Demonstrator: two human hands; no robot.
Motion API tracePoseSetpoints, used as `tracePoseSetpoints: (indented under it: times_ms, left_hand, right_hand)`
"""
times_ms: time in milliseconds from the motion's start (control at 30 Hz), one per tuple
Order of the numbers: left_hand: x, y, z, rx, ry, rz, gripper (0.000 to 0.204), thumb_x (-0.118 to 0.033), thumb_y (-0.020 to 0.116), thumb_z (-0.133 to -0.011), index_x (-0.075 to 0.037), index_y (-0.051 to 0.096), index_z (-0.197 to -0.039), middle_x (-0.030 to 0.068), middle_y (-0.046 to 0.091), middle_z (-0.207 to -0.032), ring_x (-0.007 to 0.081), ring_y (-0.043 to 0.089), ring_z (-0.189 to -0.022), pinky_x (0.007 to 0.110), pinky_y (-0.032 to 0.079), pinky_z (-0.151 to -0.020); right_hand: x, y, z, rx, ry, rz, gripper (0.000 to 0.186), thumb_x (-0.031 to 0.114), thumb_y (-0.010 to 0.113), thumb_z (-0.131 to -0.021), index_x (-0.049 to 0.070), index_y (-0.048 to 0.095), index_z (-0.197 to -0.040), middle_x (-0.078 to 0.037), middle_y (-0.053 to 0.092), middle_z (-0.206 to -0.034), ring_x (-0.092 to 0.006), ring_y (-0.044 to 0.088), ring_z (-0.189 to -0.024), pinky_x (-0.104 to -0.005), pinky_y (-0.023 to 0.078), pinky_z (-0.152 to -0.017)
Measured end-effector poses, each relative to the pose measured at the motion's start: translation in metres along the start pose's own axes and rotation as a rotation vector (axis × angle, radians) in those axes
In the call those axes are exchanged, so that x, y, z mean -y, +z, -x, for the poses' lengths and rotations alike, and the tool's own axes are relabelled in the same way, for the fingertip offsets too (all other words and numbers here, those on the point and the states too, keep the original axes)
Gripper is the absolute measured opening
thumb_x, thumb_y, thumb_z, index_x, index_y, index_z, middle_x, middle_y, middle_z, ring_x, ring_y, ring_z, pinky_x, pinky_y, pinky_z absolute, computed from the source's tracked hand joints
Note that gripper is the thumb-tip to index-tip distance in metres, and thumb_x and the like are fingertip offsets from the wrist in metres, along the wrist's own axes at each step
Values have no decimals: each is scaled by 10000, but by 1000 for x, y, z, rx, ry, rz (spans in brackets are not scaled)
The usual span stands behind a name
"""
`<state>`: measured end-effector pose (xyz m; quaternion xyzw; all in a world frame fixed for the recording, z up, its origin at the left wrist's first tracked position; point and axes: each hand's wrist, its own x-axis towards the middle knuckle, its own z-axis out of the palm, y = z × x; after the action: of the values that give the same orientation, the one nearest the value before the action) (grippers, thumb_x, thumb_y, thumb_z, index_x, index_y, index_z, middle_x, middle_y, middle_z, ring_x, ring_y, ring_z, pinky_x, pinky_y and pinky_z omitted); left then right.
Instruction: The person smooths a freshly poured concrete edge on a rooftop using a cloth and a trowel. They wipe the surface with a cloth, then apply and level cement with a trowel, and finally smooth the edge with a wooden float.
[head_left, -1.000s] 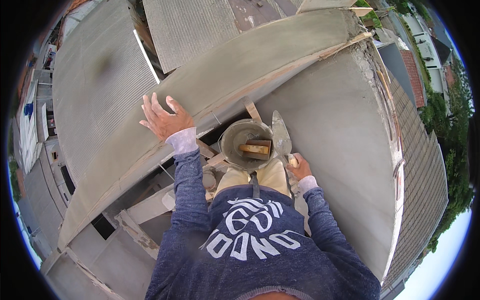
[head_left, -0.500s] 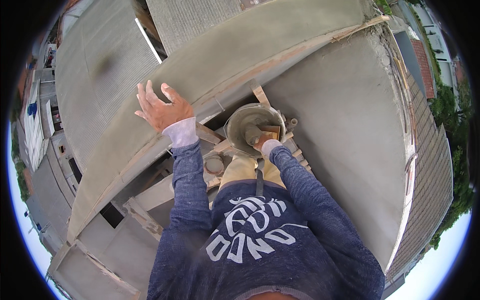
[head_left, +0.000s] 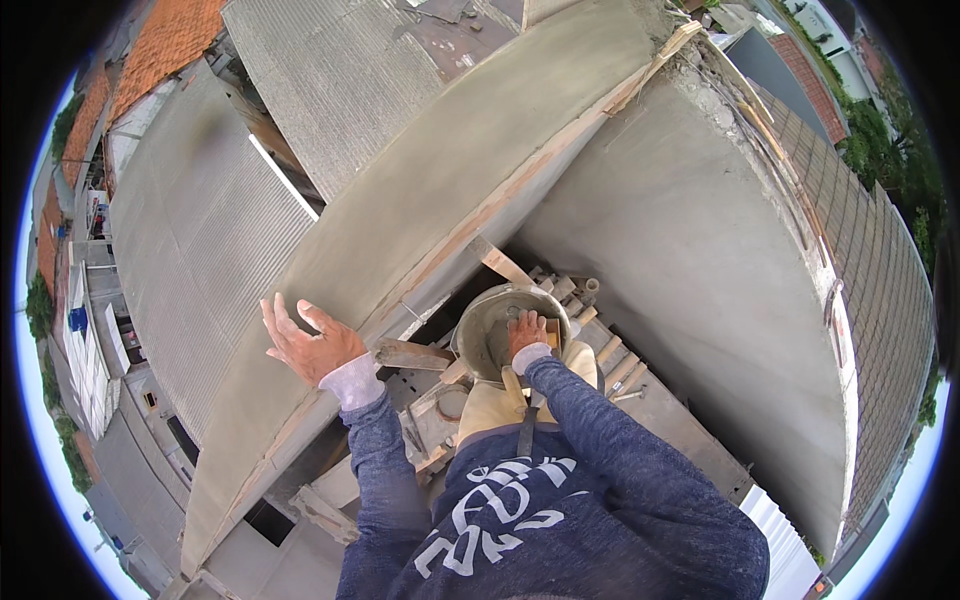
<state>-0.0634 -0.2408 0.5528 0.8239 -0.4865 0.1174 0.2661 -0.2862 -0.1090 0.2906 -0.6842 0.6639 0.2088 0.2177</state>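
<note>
My left hand [head_left: 312, 345] is raised over the smooth grey cement ledge [head_left: 420, 150], fingers spread and holding nothing. It is dusted with pale grey cement. My right hand [head_left: 527, 332] is inside the mouth of a cement-caked bucket [head_left: 470, 350], its fingers stretched forward. Beside those fingers is a yellowish wooden block [head_left: 553, 333]; I cannot tell if they touch it. At the bucket's near edge a wooden handle [head_left: 513, 388] sticks out, its other end hidden. The bucket is in front of my legs.
A wooden brace [head_left: 500, 262] and a short timber [head_left: 412, 354] lean near the bucket. Planks and wood pieces [head_left: 615, 365] lie on the right. A large grey cement surface [head_left: 690, 240] rises at right. Corrugated roofs [head_left: 210, 240] lie below on the left.
My right hand has let go of the grey, rounded thing it gripped in the bucket, and its fingers have straightened. My left hand stays spread, lower in view. The view has turned.
</note>
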Motion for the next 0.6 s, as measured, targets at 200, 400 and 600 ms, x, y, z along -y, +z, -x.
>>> tracePoseSetpoints:
  times_ms: [200,400,600]
  left_hand:
    - [-1,1,-2,16,8,3,383,-322,431,-1010,-96,531,-1303,89,458,-1455,283,425,-1357,604,200,-1156]
    - [2,0,0,7,14,16,421,-352,402,-1013,-105,536,-1326,71,472,-1451,266,427,-1359,584,195,-1164]
    - [2,3,-1,-8,0,-4,415,-365,418,-1003,-110,552,-1301,71,476,-1442,264,439,-1348,579,202,-1165]
  right_hand:
    - [-28,45,-26,269,-137,141,377,212,493,-932,158,574,-1296,-102,510,-1343,-287,425,-1275,-494,323,-1022]
    - [-30,67,-29,222,-233,123,421,213,490,-937,161,542,-1351,-124,471,-1430,-281,385,-1351,-465,354,-1022]
    - [-10,-1,-17,267,-190,288,363,220,526,-918,97,636,-1241,-173,644,-1232,-330,609,-1161,-513,421,-1005]
